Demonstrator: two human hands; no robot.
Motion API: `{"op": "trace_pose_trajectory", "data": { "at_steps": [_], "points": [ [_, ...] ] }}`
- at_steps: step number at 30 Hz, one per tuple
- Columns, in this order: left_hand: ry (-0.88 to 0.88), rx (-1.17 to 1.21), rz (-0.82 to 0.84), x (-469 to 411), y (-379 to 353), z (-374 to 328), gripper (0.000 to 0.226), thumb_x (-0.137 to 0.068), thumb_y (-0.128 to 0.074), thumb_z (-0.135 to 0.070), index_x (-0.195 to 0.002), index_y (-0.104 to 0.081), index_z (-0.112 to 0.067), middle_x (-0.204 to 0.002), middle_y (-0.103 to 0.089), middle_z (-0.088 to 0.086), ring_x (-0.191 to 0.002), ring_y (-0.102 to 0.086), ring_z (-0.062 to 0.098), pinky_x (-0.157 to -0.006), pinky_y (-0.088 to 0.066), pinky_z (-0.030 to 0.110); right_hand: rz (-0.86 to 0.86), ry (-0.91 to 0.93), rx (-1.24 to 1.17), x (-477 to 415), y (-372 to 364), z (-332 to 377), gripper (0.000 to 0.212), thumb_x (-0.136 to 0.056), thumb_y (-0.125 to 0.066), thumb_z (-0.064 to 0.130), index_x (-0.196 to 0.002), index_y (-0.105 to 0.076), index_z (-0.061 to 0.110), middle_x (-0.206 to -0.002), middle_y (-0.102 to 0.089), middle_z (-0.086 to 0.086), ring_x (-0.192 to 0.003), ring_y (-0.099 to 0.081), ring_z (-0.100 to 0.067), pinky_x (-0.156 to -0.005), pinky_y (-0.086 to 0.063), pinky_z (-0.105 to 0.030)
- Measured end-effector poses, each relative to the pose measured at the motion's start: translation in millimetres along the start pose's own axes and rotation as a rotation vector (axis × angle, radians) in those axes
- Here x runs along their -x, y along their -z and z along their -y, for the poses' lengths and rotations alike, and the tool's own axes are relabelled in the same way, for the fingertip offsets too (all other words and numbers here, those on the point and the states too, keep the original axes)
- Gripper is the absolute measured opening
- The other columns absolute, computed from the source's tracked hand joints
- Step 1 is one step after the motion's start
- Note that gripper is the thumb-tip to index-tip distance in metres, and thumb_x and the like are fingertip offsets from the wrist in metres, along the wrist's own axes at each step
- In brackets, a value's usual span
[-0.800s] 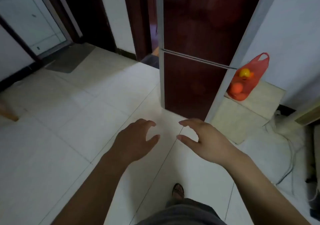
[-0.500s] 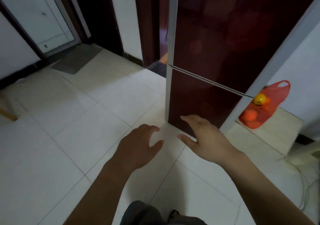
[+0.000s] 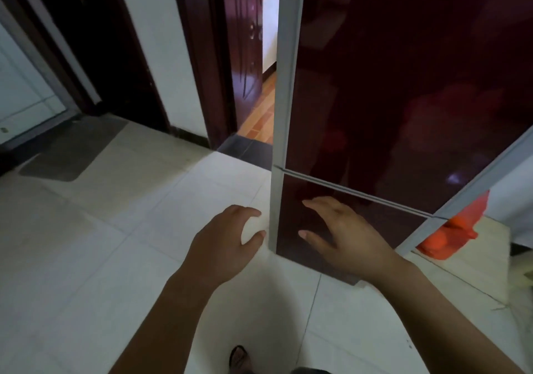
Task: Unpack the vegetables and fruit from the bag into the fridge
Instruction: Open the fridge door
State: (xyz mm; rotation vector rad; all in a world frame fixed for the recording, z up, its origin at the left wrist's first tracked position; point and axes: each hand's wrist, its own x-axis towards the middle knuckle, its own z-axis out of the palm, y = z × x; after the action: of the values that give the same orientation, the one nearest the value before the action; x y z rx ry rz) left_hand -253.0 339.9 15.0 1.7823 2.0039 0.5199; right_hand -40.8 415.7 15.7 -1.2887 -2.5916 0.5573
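A: What do the hands hold?
B: Nothing. The left hand (image 3: 222, 246) and the right hand (image 3: 346, 238) are empty, with loose fingers, in front of the closed fridge (image 3: 403, 85).
A: And the bag (image 3: 444, 238)?
B: It is on the floor beside the fridge. I think the unpacking has not begun. Since the earlier frame the person has come nearer, and the fridge edge now half hides the bag.
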Motion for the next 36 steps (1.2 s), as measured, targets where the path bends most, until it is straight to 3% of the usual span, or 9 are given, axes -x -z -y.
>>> {"op": "trace_pose_trajectory", "data": {
  "at_steps": [5,11,14,16,23,26,30,32,36],
  "points": [
    [-0.090,-0.054,0.040,-86.1,32.8,19.2,0.041,-0.090,-0.050,-0.043,-0.129,-0.046,-0.031,-0.137,-0.048,-0.011,-0.118,-0.050,0.011,-0.099,-0.042,0.027,-0.182,-0.061,-0.004,-63.1,11.8,-2.6,0.056,-0.086,-0.049,0.047,-0.135,-0.042,0.022,-0.139,-0.044,0.000,-0.125,-0.045,-0.021,-0.100,-0.043,-0.039],
    [-0.175,-0.017,0.068,-159.8,37.5,0.5,0.039,-0.090,-0.052,-0.041,-0.128,-0.048,-0.031,-0.132,-0.051,-0.010,-0.102,-0.057,0.013,-0.091,-0.047,0.030,-0.252,-0.110,0.030,-115.7,25.5,-22.3,0.061,-0.085,-0.039,0.056,-0.135,-0.043,0.022,-0.140,-0.043,-0.001,-0.126,-0.043,-0.022,-0.095,-0.045,-0.044],
    [-0.163,0.019,0.080,-185.7,36.2,-2.6,0.037,-0.089,-0.055,-0.039,-0.125,-0.051,-0.030,-0.132,-0.052,-0.009,-0.109,-0.054,0.012,-0.093,-0.047,0.031,-0.254,-0.115,0.040,-134.3,34.9,-37.6,0.060,-0.085,-0.045,0.052,-0.136,-0.043,0.021,-0.141,-0.042,-0.001,-0.128,-0.041,-0.023,-0.095,-0.044,-0.043],
    [-0.119,0.055,0.070,-203.4,38.3,-2.0,0.037,-0.089,-0.057,-0.037,-0.125,-0.052,-0.029,-0.132,-0.052,-0.009,-0.115,-0.051,0.012,-0.094,-0.043,0.024,-0.277,-0.103,0.049,-143.3,43.0,-48.5,0.059,-0.087,-0.049,0.049,-0.137,-0.041,0.021,-0.142,-0.040,-0.002,-0.130,-0.039,-0.023,-0.097,-0.042,-0.044],
    [-0.148,0.137,-0.108,-272.4,58.3,-5.5,0.035,-0.086,-0.064,-0.023,-0.120,-0.057,-0.016,-0.110,-0.058,-0.003,-0.097,-0.055,0.008,-0.071,-0.036,0.002,-0.400,-0.077,0.109,-166.9,63.5,-77.1,0.060,-0.087,-0.047,0.051,-0.138,-0.039,0.020,-0.146,-0.034,-0.001,-0.134,-0.033,-0.021,-0.100,-0.038,-0.042],
    [-0.127,0.172,-0.095,-295.5,63.8,-10.3,0.039,-0.085,-0.062,-0.030,-0.123,-0.052,-0.025,-0.123,-0.052,-0.006,-0.104,-0.051,0.008,-0.085,-0.039,0.018,-0.413,-0.070,0.159,-171.4,71.3,-76.5,0.062,-0.085,-0.038,0.055,-0.137,-0.040,0.021,-0.145,-0.035,-0.002,-0.133,-0.035,-0.022,-0.096,-0.040,-0.040],
    [-0.104,0.335,-0.145,-325.2,73.3,-20.3,0.052,-0.085,-0.062,-0.031,-0.132,-0.041,-0.027,-0.124,-0.049,-0.011,-0.093,-0.054,-0.001,-0.077,-0.041,0.021,-0.443,-0.056,0.228,-179.9,76.6,-76.5,0.060,-0.086,-0.039,0.054,-0.137,-0.038,0.022,-0.145,-0.034,-0.002,-0.132,-0.036,-0.022,-0.094,-0.042,-0.039],
    [-0.123,0.385,-0.151,-336.5,75.9,-23.3,0.056,-0.084,-0.063,-0.032,-0.134,-0.038,-0.029,-0.124,-0.049,-0.012,-0.106,-0.052,0.006,-0.082,-0.042,0.026,-0.492,-0.083,0.242,-184.9,77.3,-73.3,0.058,-0.087,-0.039,0.053,-0.136,-0.037,0.023,-0.145,-0.032,-0.001,-0.132,-0.036,-0.023,-0.094,-0.043,-0.039],
    [-0.214,0.434,-0.060,-346.6,84.2,-21.6,0.041,-0.087,-0.060,-0.024,-0.123,-0.042,-0.030,-0.112,-0.052,-0.015,-0.096,-0.052,-0.001,-0.064,-0.036,0.007,-0.632,-0.185,0.237,-195.1,75.1,-61.1,0.058,-0.087,-0.042,0.051,-0.137,-0.036,0.021,-0.148,-0.027,-0.004,-0.135,-0.033,-0.027,-0.098,-0.044,-0.045]
  ]
}}
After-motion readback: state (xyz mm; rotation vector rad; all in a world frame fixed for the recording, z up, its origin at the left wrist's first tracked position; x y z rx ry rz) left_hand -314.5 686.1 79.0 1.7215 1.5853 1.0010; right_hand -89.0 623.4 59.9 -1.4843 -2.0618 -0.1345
